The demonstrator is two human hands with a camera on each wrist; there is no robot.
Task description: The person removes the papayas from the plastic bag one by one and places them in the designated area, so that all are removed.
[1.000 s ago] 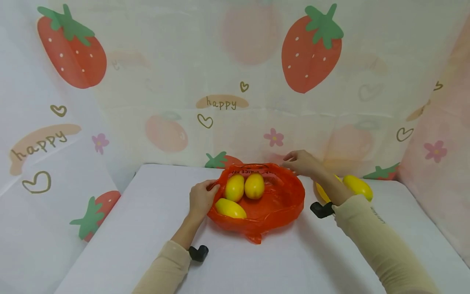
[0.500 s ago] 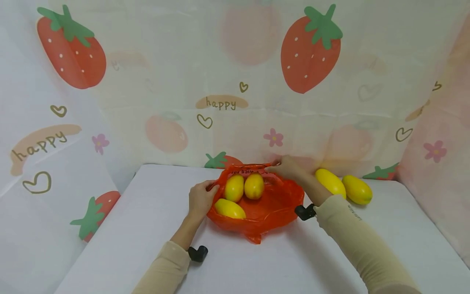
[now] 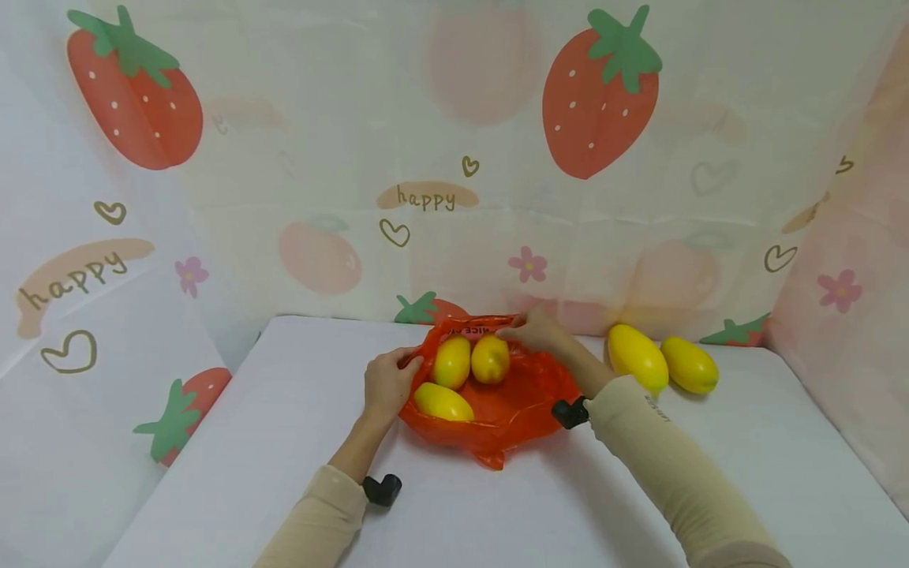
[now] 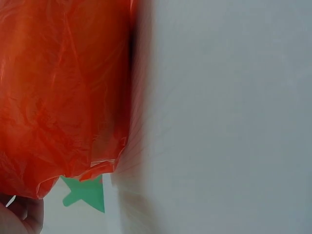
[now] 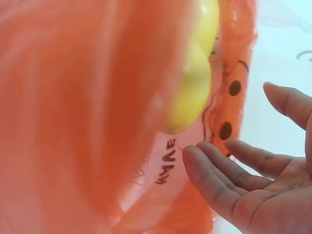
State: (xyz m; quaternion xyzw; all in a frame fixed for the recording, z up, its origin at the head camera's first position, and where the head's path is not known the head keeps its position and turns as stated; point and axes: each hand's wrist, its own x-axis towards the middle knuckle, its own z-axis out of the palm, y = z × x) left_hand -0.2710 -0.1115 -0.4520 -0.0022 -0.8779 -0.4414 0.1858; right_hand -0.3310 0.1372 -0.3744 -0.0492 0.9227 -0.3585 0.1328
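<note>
A red plastic bag (image 3: pixel 525 394) with dark printing lies with its mouth spread wide. Inside sit three yellow oval fruits: one lies at the front left (image 3: pixel 443 402), and two stand side by side behind, left (image 3: pixel 451 363) and right (image 3: pixel 491 359). At the bag's left rim, my left hand (image 3: pixel 387 384) pinches the plastic between thumb and fingers; only its fingertips show in the left wrist view. My right hand (image 3: pixel 543 331) is at the back rim. The right wrist view shows its fingers (image 5: pixel 214 183) extended beside the printed plastic, the thumb well apart and nothing gripped.
Two more yellow oval fruits, left (image 3: pixel 637 357) and right (image 3: pixel 690 366), lie on the white table (image 3: pixel 284 434) at the back right, near the right forearm. A patterned cloth (image 3: pixel 341 142) rises behind the table's far edge.
My right hand has moved left along the bag's back rim, uncovering the two fruits at the back right. The left hand keeps its place on the rim.
</note>
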